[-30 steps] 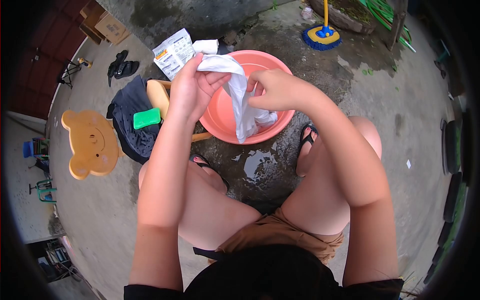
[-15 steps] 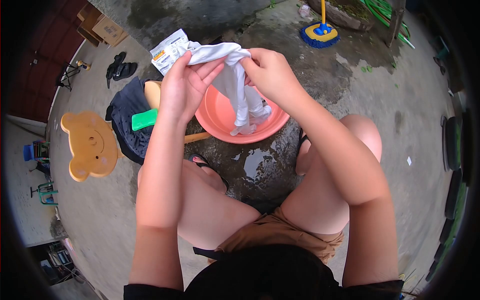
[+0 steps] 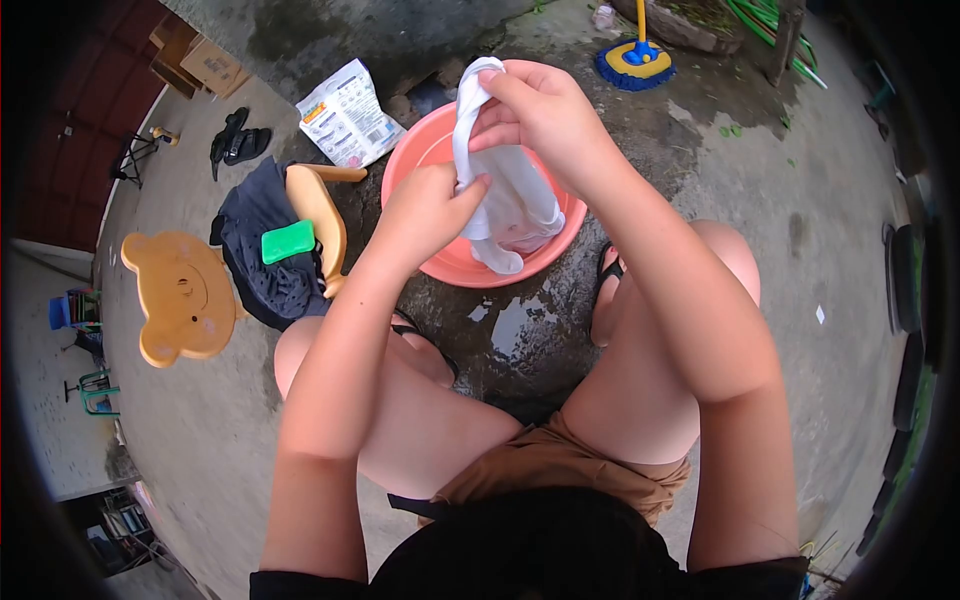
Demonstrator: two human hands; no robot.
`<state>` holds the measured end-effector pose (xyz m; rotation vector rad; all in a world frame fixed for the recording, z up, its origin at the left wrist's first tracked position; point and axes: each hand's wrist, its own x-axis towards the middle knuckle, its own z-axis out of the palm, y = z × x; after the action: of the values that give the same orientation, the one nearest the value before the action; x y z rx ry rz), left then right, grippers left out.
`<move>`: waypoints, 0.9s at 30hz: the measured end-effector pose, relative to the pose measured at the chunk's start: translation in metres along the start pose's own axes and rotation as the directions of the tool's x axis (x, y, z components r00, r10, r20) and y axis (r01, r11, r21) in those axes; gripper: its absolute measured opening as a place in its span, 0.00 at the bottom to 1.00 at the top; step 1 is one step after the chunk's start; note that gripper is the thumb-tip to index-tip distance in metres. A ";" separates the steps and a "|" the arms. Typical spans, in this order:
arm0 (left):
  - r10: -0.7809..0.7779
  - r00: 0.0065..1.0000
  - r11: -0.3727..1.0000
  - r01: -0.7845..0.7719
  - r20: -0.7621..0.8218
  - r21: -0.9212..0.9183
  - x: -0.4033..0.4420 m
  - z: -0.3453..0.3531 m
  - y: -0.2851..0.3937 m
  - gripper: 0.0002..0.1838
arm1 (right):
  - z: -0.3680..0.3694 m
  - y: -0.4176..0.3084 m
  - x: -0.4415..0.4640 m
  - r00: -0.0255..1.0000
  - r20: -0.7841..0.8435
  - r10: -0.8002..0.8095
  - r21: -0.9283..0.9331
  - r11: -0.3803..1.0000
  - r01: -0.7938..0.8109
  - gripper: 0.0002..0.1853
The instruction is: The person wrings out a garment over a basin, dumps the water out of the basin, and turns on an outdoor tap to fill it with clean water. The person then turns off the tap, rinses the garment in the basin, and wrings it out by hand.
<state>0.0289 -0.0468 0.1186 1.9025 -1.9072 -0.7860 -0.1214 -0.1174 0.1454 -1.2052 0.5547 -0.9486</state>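
Note:
A white garment (image 3: 515, 185) hangs from both of my hands over a pink basin (image 3: 450, 265), its lower parts dangling inside the rim. My right hand (image 3: 535, 110) pinches the garment's twisted upper end, held up above the far side of the basin. Lower and to the left, my left hand (image 3: 432, 208) is closed around the same strip of cloth. The garment's exact kind cannot be made out. Some of the basin's inside is hidden by the cloth and my hands.
Left of the basin, a green bar (image 3: 287, 243) rests on dark clothing (image 3: 262, 205) draped over a toppled yellow bear-shaped stool (image 3: 185, 295). A printed white packet (image 3: 350, 115) lies behind. A blue-yellow mop (image 3: 637, 65) stands farther back on wet concrete.
My left hand has moved right and down from its spread position and closed on the cloth. My right hand has risen slightly, and the garment now hangs more vertically, uncovering the packet.

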 end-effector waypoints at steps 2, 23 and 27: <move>0.000 0.995 0.940 -0.034 -0.099 -0.339 0.009 0.003 -0.016 0.19 | 0.001 -0.001 0.001 1.000 0.029 0.007 -0.139 0.990 -0.003 0.13; -0.054 0.972 -0.060 -0.232 -0.229 -0.971 0.005 -0.055 -0.035 0.15 | 0.000 0.063 -0.001 0.880 -0.058 0.472 -0.989 0.091 -0.114 0.11; -0.243 0.955 0.319 -0.090 -0.173 -0.944 -0.006 -0.078 -0.039 0.15 | -0.022 0.001 0.016 0.958 -0.164 0.236 -0.834 0.486 -0.262 0.15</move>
<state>0.1068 -0.0506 0.1578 1.1767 -0.7385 -1.2096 -0.1296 -0.1427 0.1396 -1.9219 1.2882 -0.3895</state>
